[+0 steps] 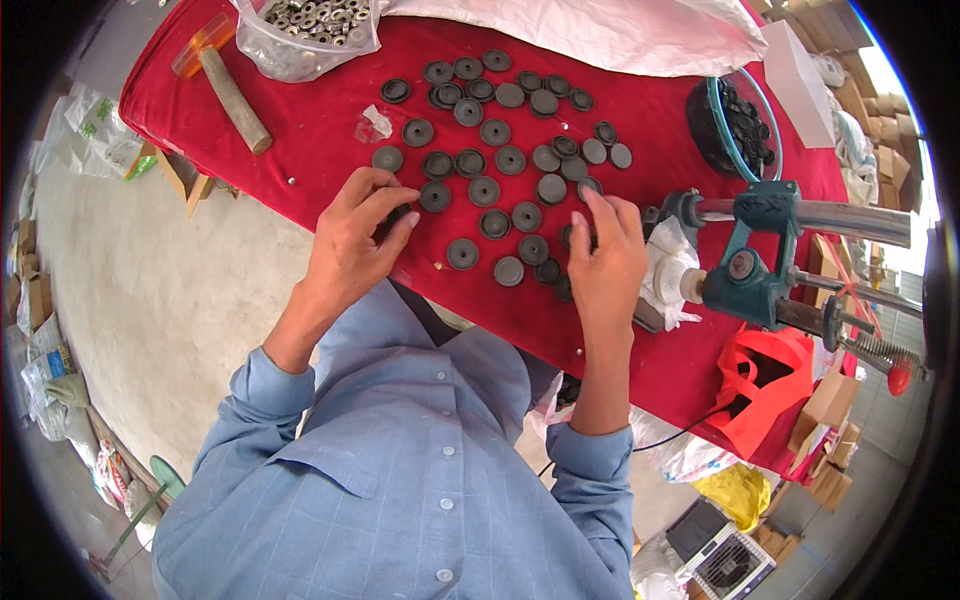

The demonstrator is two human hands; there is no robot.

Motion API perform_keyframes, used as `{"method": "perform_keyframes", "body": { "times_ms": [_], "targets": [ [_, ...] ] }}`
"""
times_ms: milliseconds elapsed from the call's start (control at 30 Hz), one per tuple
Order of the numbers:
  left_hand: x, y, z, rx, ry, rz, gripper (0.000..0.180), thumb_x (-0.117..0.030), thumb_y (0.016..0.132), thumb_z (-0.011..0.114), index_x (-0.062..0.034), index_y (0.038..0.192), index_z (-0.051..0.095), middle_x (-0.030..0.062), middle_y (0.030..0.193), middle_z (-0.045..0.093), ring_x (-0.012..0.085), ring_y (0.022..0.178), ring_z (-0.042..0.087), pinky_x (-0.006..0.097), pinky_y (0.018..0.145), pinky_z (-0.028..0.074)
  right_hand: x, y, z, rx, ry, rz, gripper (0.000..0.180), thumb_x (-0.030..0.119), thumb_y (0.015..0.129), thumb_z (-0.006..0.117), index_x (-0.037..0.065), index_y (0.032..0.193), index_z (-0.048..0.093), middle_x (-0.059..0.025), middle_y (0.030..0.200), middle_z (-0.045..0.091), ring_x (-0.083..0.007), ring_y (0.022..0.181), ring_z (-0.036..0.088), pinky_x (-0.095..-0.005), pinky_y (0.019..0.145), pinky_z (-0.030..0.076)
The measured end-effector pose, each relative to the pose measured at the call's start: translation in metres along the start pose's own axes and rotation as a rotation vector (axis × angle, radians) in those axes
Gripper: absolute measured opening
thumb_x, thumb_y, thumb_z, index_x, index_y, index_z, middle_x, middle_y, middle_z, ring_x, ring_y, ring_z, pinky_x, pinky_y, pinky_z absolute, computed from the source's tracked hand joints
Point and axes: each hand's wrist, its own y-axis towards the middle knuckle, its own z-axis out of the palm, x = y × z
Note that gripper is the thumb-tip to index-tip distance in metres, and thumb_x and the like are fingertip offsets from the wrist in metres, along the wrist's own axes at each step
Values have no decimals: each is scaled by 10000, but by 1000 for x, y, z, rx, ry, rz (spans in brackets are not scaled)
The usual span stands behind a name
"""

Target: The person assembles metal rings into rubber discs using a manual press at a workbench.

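Many round dark grey caps [483, 190], some with a raised rim and a centre hole, lie spread over a red cloth [330, 120]. At the left edge of this spread, my left hand [352, 240] has its thumb and fingers closed around a dark cap [393, 218], partly hidden by the fingers. My right hand [610, 255] is at the right side of the spread, its fingers bent down. Its index fingertip touches a cap [591, 186], and dark caps show beside the thumb; what lies under the palm is hidden.
A wooden-handled hammer [235, 100] and a clear bag of metal rings [310, 40] lie at the far left. On the right stand a green hand press [752, 255], a black basket of dark parts [735, 130] and a red bag [765, 385]. White sheeting [600, 35] covers the far edge.
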Motion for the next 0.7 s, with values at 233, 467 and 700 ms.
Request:
{"method": "perform_keyframes", "body": {
  "times_ms": [233,467,700],
  "targets": [
    [-5,21,-3,-25,12,-4,251,-8,857,811,-19,1097,740,110,1069,657,251,835,692,351,666,566,2,16,22,142,19,9,295,58,882,796,32,1165,717,-147,1127,627,-356,967,680,-448,801,560],
    [-5,54,12,4,28,87,237,-76,860,813,-48,1084,741,120,1062,677,311,845,697,408,712,578,1,22,16,173,250,66,291,7,847,806,27,1106,675,-144,1104,665,-295,828,698,-431,760,566],
    [16,70,11,25,227,16,258,-84,889,792,-34,1138,745,132,1152,671,330,951,701,420,789,575,-7,22,16,103,209,22,243,-12,842,792,45,1049,678,-115,1022,685,-278,754,683,-409,677,539]
  ]
}}
